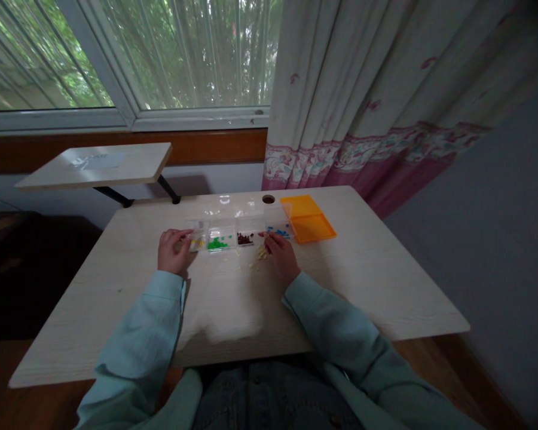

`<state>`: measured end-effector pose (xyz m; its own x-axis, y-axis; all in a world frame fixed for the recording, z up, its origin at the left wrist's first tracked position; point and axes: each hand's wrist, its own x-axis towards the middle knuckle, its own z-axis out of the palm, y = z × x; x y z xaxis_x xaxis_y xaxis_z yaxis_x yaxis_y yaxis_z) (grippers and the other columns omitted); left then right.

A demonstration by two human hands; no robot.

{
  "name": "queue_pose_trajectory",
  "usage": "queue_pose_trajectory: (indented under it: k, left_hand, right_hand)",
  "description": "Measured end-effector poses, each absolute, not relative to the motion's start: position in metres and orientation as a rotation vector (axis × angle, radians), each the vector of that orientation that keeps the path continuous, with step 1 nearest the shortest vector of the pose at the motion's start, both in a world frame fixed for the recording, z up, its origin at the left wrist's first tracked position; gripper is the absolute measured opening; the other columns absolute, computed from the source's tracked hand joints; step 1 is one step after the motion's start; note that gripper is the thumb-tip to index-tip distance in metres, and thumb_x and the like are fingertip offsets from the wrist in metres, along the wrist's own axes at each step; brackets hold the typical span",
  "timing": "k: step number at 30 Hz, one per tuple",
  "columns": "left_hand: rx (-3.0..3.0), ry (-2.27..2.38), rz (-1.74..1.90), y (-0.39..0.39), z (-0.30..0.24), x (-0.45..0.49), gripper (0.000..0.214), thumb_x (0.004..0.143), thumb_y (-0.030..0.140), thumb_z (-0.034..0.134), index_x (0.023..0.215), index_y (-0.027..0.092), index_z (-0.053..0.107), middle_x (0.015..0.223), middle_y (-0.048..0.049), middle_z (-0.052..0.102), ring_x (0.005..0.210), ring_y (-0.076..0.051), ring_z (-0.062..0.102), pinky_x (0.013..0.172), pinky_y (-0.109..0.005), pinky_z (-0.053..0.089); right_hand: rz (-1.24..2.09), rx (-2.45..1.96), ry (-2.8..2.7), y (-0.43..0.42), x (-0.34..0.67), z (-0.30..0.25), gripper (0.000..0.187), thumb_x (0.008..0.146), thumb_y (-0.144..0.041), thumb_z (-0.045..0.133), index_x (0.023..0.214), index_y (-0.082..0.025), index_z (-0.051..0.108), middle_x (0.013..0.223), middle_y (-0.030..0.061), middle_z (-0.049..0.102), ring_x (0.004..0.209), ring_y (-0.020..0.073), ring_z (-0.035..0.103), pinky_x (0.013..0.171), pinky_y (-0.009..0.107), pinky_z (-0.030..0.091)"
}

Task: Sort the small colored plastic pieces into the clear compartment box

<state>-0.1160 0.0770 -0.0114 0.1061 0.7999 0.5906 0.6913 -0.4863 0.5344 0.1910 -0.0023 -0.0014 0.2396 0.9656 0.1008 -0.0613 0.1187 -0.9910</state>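
A clear plastic box (222,226) with several compartments lies across the far part of the table. Yellow pieces (197,243) are in its leftmost compartment, then green pieces (217,243), dark brown pieces (245,239) and blue pieces (278,233) to the right. My left hand (174,251) is closed in a pinch at the box's left end, beside the yellow pieces; what it grips is too small to make out. Over a small heap of pale cream pieces (263,252), my right hand (281,255) is also pinched, fingertips near the brown and blue pieces. Its contents cannot be made out.
An orange open case (314,229) lies right of the clear box. Behind them is a small round dark-centred fitting (268,199) in the table (363,286). A raised shelf (103,164) stands at the back left. Window and curtain (323,89) are behind.
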Motion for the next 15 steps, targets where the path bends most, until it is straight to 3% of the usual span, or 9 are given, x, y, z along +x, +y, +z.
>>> queue_pose_trajectory:
  k: [5, 9, 15]
  left_hand:
    - [2.24, 1.507, 1.389, 0.075, -0.011, -0.112, 0.024, 0.09, 0.038, 0.053, 0.098, 0.023, 0.071, 0.084, -0.0054, 0.059, 0.086, -0.021, 0.054, 0.082, -0.036, 0.044]
    - [2.343, 1.342, 1.274, 0.067, -0.011, -0.099, 0.021, 0.089, 0.034, 0.056, 0.098, 0.022, 0.071, 0.084, -0.0064, 0.061, 0.085, -0.02, 0.056, 0.081, -0.035, 0.046]
    - [2.503, 0.955, 0.891, 0.047, -0.011, -0.072, 0.025, 0.091, 0.029, 0.05, 0.107, 0.023, 0.069, 0.091, -0.0069, 0.066, 0.083, -0.017, 0.062, 0.074, -0.029, 0.052]
  right_hand:
    - [0.952, -1.198, -1.033, 0.001, 0.199, -0.001, 0.039, 0.082, -0.051, 0.057, 0.097, -0.018, 0.072, 0.062, -0.0032, 0.049, 0.055, 0.0113, 0.043, 0.052, 0.024, 0.035]
    - [0.831, -1.286, -1.218, 0.006, 0.213, -0.004, 0.039, 0.086, -0.049, 0.053, 0.098, -0.017, 0.072, 0.071, 0.0001, 0.058, 0.061, 0.0132, 0.05, 0.059, 0.026, 0.041]
    - [0.554, -1.471, -1.699, 0.007, 0.233, -0.01, 0.018, 0.084, -0.027, 0.059, 0.088, -0.015, 0.072, 0.082, 0.0062, 0.066, 0.074, 0.0174, 0.058, 0.069, 0.03, 0.046]
